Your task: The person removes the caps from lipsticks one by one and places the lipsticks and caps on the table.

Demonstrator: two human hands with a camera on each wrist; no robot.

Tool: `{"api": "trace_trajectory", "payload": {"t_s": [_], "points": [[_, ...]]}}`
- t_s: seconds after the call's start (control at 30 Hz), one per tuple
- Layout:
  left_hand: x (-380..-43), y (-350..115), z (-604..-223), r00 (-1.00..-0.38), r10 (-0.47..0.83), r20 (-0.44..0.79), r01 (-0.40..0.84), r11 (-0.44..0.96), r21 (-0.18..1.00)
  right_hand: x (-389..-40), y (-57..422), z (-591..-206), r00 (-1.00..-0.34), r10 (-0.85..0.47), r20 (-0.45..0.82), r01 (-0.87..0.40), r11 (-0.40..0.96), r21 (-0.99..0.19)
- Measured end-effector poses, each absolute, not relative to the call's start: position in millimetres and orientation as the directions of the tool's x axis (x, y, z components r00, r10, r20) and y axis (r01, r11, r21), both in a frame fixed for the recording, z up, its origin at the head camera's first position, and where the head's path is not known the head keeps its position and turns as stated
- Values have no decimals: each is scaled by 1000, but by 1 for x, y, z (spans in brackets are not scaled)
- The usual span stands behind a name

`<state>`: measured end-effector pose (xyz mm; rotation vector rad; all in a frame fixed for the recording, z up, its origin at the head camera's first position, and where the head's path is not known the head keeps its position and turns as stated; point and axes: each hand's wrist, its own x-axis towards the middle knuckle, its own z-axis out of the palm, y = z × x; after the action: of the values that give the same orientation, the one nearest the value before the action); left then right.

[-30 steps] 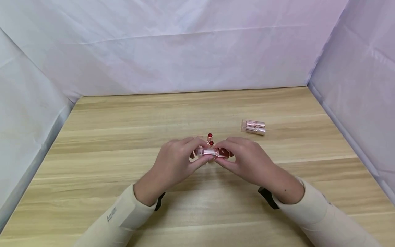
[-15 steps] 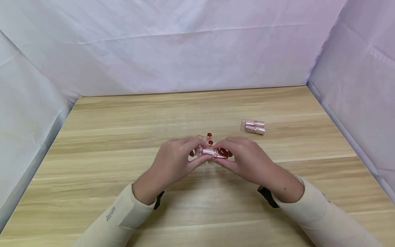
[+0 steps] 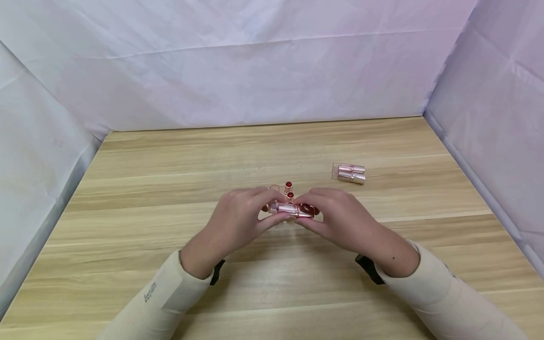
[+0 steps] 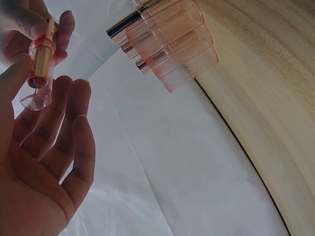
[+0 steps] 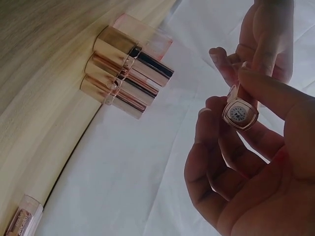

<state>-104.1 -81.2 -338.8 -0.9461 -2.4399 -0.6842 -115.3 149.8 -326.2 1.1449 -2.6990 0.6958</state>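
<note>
Between both hands, a lipstick with a rose-gold base and a clear cap is held level. My left hand pinches its clear-cap end between thumb and forefinger, the other fingers loosely bent in the left wrist view. At the rose-gold end, my right hand grips with thumb and fingers; a round label shows on the base there. Just beyond the hands stand several uncapped lipsticks with red tips, partly hidden by the held one. Pinkish clear caps stand beside them.
Two capped lipsticks lie side by side on the wooden table, to the right of the standing ones. White cloth closes off the back and both sides of the table.
</note>
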Motion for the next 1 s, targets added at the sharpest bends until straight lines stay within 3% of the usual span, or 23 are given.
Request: {"api": "trace_trajectory", "payload": {"t_s": [0.73,1.0], "points": [[-107,-90,-335,-705,447,551,663,692,288,-129,158,-323,-771,-593,232,-631,664,-401],[-109,-94,-334,-781,426,457,599,719,353,-140,160,-323,-817,-546,184,-561,681,-471]]}}
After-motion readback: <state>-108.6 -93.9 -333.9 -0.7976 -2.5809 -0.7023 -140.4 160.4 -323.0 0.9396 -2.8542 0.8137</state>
